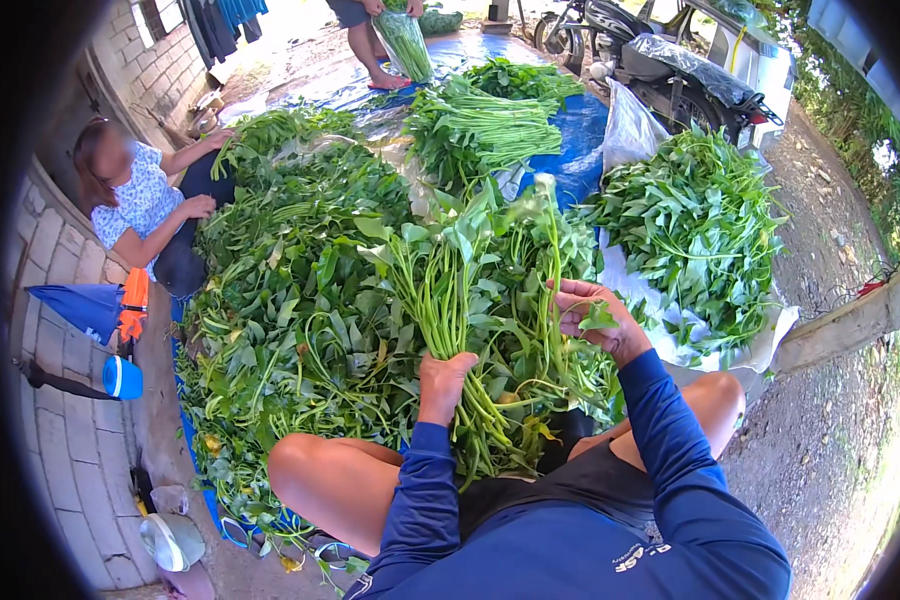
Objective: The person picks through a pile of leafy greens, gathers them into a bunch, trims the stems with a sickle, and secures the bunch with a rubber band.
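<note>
My left hand (443, 386) is closed around a bunch of water spinach (438, 300), its green stems upright and its leaves fanning out at the top. The cut ends stick out below my fist, over my lap. To the right, my right hand (608, 322) pinches a single water spinach stalk (554, 245) between thumb and fingers, apart from the bunch. A loose leaf (598, 316) shows against that palm. Just beyond both hands spreads a large heap of loose water spinach (280, 290), which reaches back to my left.
Bundled greens (505, 130) lie on a blue tarp (582, 135). Another leafy pile (695, 235) rests on white sheeting at right. A seated person (135, 200) handles greens at left; another stands behind holding a bag of greens (405, 45). A motorcycle (660, 70) stands at back right.
</note>
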Tool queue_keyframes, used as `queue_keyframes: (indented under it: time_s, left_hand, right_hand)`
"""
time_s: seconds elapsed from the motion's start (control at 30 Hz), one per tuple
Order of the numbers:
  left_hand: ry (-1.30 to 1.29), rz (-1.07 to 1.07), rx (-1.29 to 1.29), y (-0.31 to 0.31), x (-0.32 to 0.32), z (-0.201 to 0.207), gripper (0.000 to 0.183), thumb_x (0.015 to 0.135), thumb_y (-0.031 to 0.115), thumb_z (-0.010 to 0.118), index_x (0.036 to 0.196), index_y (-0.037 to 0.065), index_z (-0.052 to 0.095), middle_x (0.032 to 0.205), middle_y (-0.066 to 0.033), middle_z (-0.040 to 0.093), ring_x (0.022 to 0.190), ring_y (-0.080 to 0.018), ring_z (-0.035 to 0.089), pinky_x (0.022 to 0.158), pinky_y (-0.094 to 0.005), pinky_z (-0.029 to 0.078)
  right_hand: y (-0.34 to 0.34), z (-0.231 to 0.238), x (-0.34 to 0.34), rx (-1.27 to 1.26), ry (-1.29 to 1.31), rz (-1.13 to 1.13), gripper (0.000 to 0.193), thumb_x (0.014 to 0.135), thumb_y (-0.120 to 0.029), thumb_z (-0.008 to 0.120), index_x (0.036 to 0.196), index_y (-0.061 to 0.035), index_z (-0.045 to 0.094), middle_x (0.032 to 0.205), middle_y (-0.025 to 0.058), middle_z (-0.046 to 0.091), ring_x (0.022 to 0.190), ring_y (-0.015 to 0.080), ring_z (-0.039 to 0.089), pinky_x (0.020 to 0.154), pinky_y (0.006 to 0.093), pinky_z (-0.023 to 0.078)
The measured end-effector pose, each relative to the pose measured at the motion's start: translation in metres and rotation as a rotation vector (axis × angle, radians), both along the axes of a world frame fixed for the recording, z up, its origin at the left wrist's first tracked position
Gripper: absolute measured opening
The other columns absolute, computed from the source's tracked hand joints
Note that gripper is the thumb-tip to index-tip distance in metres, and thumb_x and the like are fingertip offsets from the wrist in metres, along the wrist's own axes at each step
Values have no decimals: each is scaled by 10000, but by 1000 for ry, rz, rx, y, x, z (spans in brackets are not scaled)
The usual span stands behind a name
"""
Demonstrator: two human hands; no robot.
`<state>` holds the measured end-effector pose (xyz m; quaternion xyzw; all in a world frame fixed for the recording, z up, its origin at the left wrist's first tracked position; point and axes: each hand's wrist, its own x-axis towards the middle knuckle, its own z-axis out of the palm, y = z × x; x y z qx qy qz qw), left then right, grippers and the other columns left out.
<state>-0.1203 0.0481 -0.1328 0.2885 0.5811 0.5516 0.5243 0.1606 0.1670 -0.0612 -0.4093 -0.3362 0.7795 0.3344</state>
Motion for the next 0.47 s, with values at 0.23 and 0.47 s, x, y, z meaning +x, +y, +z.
queue_keyframes:
  time_s: [0.23, 0.47]
  left_hand:
    - [15, -1, -27, 5, 13, -8, 239, 794, 90, 781, 1004, -2, 713, 884, -37, 706, 771, -140, 631, 732, -319, 527]
    - [24, -17, -10, 10, 18, 2, 340, 841, 125, 774, 1151, -5, 719, 1031, -89, 756, 865, -181, 675, 799, -350, 547]
  right_hand:
    - [-12, -14, 0, 35, -89, -172, 247, 928, -160, 828, 1135, -51, 747, 985, 69, 783, 759, 157, 750, 663, 290, 618]
    - [-7, -14, -14, 199, -206, -258, 297, 910, -150, 838, 1150, 2, 751, 876, 74, 769, 690, 166, 730, 598, 317, 616]
